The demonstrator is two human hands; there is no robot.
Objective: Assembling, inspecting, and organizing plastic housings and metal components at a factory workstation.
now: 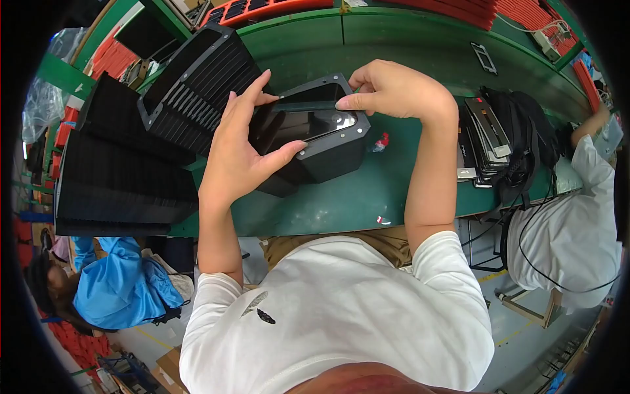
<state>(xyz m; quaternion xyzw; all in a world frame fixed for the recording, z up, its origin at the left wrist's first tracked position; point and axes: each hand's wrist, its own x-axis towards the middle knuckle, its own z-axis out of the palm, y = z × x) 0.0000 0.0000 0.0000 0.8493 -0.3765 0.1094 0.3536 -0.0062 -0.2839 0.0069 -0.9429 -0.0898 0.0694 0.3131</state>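
In front of me on the green bench [387, 197] stands a black box [338, 161] with a light-studded rim. Inside its open top is a glossy black panel [321, 123] that reflects light. My left hand [236, 141] is spread over the box's left side, thumb on the near rim and fingers apart near the far edge. At the far right corner, my right hand [397, 92] pinches the panel's edge between thumb and curled fingers. Part of the panel lies hidden inside the box.
A similar slotted black box [200, 85] leans at the left, beside large black stacks [125, 177]. Flat packs [487, 134] and a black backpack [525, 131] lie at right. A thin frame [484, 58] rests farther back. People sit on both sides.
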